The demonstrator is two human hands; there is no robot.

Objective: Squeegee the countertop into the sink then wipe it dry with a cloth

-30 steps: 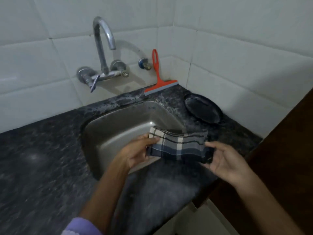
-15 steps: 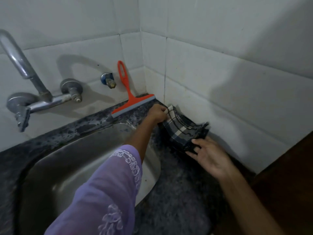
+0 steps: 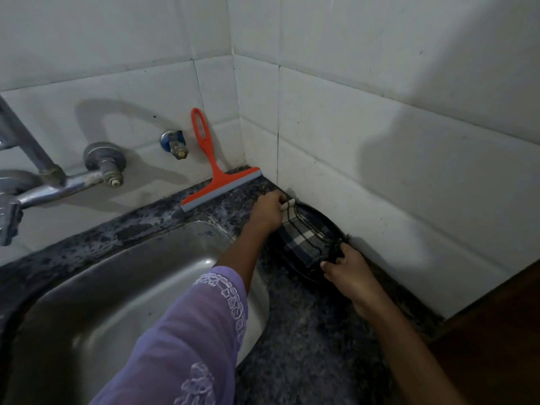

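With the squeegee [image 3: 217, 168] leaning on the wall at 11 o'clock, the squeegee step seems done, and the left hand [image 3: 267, 213] and right hand [image 3: 349, 273] each pinch an end of the cloth [image 3: 304, 242], laying it over a dark plate [image 3: 324, 226] at 1 o'clock, so the task looks almost finished.

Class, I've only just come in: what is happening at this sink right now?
A person holds a checked cloth by its ends, left hand near the wall corner and right hand nearer, laying it over a dark plate on the black countertop. The orange squeegee leans untouched against the tiles behind the steel sink.
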